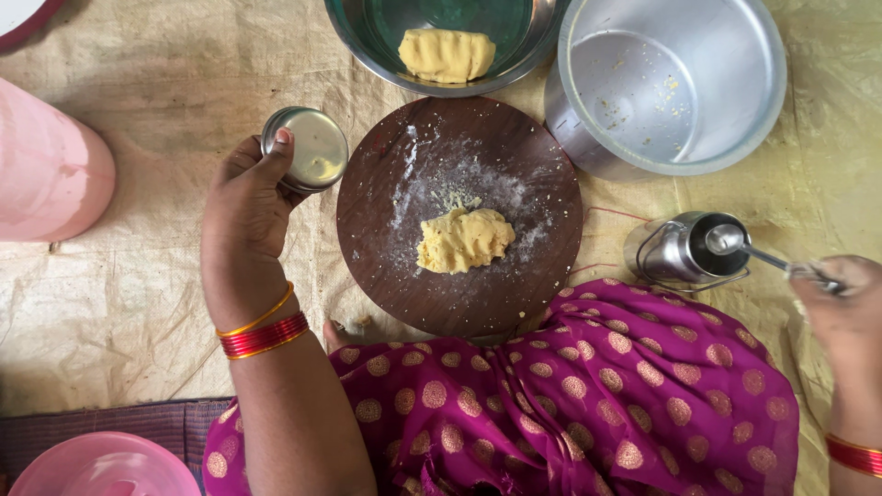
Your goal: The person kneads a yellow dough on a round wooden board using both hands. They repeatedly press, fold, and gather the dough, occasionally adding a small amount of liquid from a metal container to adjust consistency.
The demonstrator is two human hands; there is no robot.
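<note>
Dough [464,240], a pale yellow, rough-surfaced lump, sits in the middle of a round dark wooden board [386,266] dusted with white flour and crumbs. The board lies on a creased tan cloth [138,303] spread over the floor, just in front of the person's magenta, gold-dotted garment [634,386].

The left hand [246,207] is curled around a small round steel lid [308,147], thumb pressed on its rim, holding it up just left of the board. The right hand [841,294] pinches the handle of a steel spoon [735,243], whose bowl dips into the mouth of a small shiny steel canister [675,248] with a wire bail, standing right of the board.

To do this well, I judge the spoon should be lifted level and slowly so nothing spills on the cloth, and the lid kept upright and clear of the floured board.

A second smooth-ridged dough piece [446,53] rests in a steel bowl [354,37] beyond the board. Beside it stands a wide, matte aluminium pot [763,101], flecked inside with yellow crumbs. Pink plastic vessels sit at the left edge [46,174] and the bottom left corner [101,464].
</note>
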